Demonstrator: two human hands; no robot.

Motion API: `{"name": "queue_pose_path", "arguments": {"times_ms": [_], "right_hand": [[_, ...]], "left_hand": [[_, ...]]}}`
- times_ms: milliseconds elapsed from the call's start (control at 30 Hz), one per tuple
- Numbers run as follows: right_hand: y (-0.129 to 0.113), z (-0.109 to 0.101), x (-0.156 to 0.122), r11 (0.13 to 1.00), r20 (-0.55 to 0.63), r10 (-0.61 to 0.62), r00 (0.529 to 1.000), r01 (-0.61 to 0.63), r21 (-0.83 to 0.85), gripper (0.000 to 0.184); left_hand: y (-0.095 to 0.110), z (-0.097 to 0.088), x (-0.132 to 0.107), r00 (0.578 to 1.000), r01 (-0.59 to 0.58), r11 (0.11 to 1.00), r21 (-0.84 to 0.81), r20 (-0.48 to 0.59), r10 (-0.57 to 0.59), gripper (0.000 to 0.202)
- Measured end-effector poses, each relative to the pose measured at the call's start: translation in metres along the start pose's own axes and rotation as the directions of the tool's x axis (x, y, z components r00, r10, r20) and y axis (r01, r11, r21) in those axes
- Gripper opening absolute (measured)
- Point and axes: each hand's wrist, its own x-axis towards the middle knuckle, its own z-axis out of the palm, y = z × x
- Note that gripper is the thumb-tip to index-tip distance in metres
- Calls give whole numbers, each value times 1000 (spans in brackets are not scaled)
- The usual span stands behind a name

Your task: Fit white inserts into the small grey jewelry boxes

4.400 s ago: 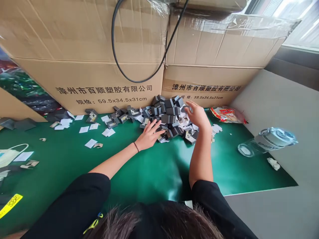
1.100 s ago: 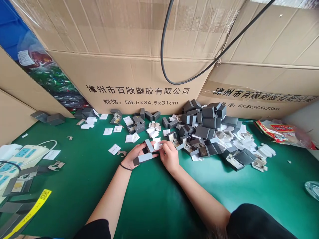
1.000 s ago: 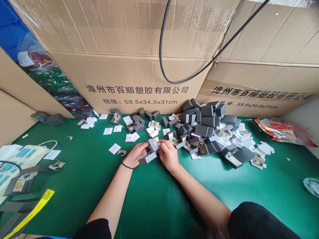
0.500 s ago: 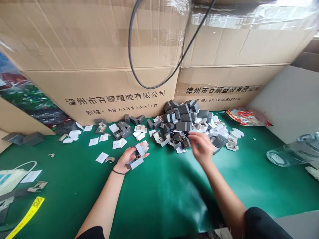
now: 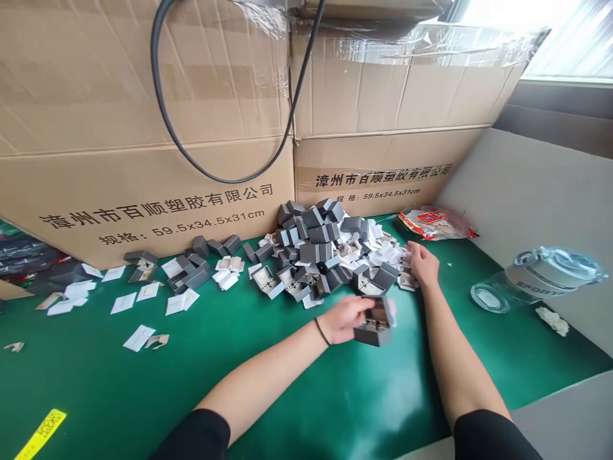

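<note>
My left hand (image 5: 345,319) grips a small dark grey jewellery box (image 5: 372,335) with its lid raised, above the green table; something small lies inside it. Farther right, my right hand (image 5: 424,264) is closed, its curled fingertips at the right edge of a heap of white paper inserts (image 5: 393,246). Whatever those fingers hold, if anything, is hidden. Just beyond the left hand, a pile of grey jewellery boxes (image 5: 312,235) rests against the cartons. One open box (image 5: 268,282) at the front of the pile shows a pale lining and small pieces.
Large cardboard cartons (image 5: 230,163) form the back wall, with a black cable (image 5: 230,181) hanging before them. A red-and-white snack packet (image 5: 433,223) and a clear bottle (image 5: 536,281) are on the right. Loose paper cards (image 5: 138,338) and a yellow strip (image 5: 43,437) lie left.
The view has swung right. My left hand has carried the open box rightward and turned it. My right hand has left the front of the box pile for the papers' right edge.
</note>
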Motion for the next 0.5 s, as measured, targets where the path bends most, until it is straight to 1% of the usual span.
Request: {"name": "queue_pose_path", "arguments": {"times_ms": [67, 100, 133, 200, 267, 300, 367, 433, 500], "right_hand": [[-3, 9, 12, 984, -71, 40, 997, -27, 175, 55], [-3, 13, 20, 964, -104, 74, 992, -45, 263, 57], [-1, 16, 30, 939, -112, 106, 988, -62, 339, 58], [2, 25, 49, 904, -55, 106, 993, -73, 421, 58], [2, 35, 64, 912, 67, 10, 998, -37, 409, 56], [1, 40, 70, 924, 141, -54, 988, -4, 382, 54], [-4, 50, 75, 952, 276, -155, 948, 69, 299, 54], [-9, 59, 77, 974, 382, -189, 904, 123, 192, 57], [-13, 66, 77, 981, 433, -186, 882, 144, 129, 61]], "left_hand": [[-18, 13, 29, 993, 87, 996, -20, -81, -88, 11], [-26, 19, 41, 985, 102, 994, -33, -135, -105, 6], [-32, 23, 52, 982, 97, 994, -42, -160, -102, 3], [-39, 29, 69, 978, 75, 996, -56, -193, -84, 1], [-40, 29, 80, 976, 42, 997, -67, -212, -56, 2], [-39, 28, 83, 975, 26, 997, -74, -216, -42, 4], [-39, 25, 87, 979, 1, 997, -82, -201, -17, 8], [-39, 21, 87, 985, -17, 996, -85, -173, 2, 13], [-40, 18, 86, 988, -38, 995, -88, -155, 24, 17]]}}
